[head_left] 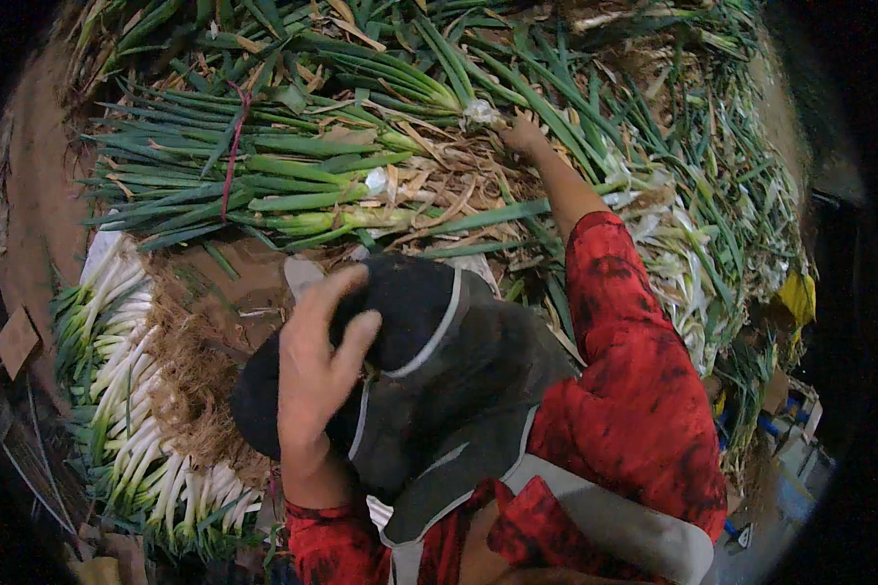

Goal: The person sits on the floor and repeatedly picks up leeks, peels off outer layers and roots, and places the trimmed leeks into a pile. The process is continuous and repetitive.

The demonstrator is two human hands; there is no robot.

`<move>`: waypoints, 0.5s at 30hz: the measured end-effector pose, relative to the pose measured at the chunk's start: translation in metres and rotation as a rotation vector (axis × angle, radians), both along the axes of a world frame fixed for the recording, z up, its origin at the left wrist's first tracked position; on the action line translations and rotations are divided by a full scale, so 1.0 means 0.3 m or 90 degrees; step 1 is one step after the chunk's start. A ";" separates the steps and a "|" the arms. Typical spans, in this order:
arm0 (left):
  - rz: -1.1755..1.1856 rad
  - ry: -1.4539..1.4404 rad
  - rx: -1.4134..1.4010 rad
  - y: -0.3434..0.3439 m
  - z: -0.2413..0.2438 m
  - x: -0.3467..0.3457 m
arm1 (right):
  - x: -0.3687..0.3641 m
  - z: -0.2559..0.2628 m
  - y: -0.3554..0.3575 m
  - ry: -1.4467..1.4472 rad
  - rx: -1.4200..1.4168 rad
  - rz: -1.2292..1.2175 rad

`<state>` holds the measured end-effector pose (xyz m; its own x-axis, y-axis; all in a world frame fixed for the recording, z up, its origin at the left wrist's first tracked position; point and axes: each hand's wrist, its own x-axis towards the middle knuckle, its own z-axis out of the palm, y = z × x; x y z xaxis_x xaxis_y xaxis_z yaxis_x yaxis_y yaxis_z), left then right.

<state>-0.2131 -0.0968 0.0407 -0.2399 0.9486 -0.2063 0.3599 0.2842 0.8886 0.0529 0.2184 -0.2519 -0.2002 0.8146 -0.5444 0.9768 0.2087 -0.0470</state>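
Note:
My left hand (318,365) is raised beside a dark cap with a grey cloth flap (468,365); its thumb and fingers are apart, and no object shows in it. My right hand (523,137) reaches out at the upper middle, at the pale root end of some green onions (439,91). Whether its fingers grip them is unclear. A shiny whitish patch (481,113) lies just left of that hand. Below and left lies a large bundle of green onions (300,146), with a pink tie (235,153) around its leaves.
Cleaned green onions (128,365) lie in a curved row at left, white stems and brown roots (190,387) facing inward. Loose leaves and peeled skins (673,241) cover the right side. A yellow item (799,298) is at the far right, above blue and grey objects (794,468).

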 end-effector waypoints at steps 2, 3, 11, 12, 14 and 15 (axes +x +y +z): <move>-0.012 0.006 -0.025 0.027 0.005 0.007 | -0.043 -0.006 -0.001 -0.001 0.029 0.079; -0.026 0.018 -0.031 0.042 0.007 0.007 | -0.065 -0.014 0.006 -0.002 0.045 0.119; -0.023 0.023 -0.083 0.113 -0.010 0.023 | -0.081 -0.067 -0.014 -0.033 0.049 0.109; -0.024 0.026 -0.077 0.120 -0.010 0.025 | -0.066 -0.060 0.029 0.017 0.036 0.099; -0.024 0.045 -0.063 0.123 -0.017 0.034 | -0.084 0.006 0.107 0.095 0.023 0.034; -0.025 0.059 -0.050 0.120 -0.029 0.039 | -0.111 0.124 0.149 0.122 -0.008 0.005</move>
<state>-0.2014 -0.0608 0.0321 -0.2242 0.9396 -0.2588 0.4517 0.3355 0.8267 0.0195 0.2630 -0.2146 -0.3073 0.8062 -0.5055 0.9481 0.2141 -0.2350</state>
